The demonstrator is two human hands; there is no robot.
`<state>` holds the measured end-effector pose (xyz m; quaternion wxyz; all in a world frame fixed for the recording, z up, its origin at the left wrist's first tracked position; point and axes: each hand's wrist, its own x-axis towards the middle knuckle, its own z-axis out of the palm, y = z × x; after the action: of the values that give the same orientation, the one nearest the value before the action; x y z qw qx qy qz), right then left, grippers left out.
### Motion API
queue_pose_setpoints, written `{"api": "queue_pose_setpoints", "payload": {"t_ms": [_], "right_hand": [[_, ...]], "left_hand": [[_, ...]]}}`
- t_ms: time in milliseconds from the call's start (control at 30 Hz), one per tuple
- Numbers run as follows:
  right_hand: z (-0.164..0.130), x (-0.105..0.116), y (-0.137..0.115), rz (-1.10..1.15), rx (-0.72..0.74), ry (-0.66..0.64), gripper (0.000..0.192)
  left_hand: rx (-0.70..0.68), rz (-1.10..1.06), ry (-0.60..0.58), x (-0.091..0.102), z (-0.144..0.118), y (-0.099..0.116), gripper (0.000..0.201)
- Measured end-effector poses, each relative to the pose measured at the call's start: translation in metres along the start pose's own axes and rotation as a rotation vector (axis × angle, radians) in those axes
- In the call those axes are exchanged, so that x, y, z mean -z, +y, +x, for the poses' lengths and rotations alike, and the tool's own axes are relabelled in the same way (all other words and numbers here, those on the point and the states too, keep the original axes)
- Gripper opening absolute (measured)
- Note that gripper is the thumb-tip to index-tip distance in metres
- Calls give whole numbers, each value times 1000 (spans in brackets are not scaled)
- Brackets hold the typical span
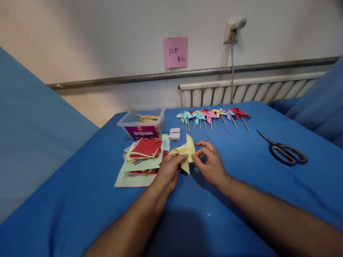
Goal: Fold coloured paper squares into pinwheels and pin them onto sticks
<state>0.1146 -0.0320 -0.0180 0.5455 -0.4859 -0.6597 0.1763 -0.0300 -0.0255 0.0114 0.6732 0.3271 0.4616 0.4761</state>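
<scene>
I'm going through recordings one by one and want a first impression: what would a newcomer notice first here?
The yellow paper pinwheel between the left hand and right hand, near the picture's middle. Next, the colourful row of pinwheels toward the wall. Then the dark-handled scissors on the right.

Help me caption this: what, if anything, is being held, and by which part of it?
A yellow paper pinwheel: the left grip pinches it near its centre, the right grip just right of there.

The pink note (175, 53) begins "32"; the purple label (143, 132) on the tub (160, 125) bears unclear characters.
</scene>
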Motion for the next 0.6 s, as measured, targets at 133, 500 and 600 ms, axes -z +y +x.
{"api": "queue_pose_setpoints", "payload": {"t_ms": [133, 500, 600], "right_hand": [[-1, 0, 0, 6, 9, 6, 9], [0, 1, -1, -26, 17, 21, 9], [-1, 1, -2, -21, 15, 8, 9]], "left_hand": [[4, 7, 10, -1, 0, 1, 24], [23, 32, 15, -1, 1, -1, 19], [22, 37, 18, -1, 2, -1, 19]]}}
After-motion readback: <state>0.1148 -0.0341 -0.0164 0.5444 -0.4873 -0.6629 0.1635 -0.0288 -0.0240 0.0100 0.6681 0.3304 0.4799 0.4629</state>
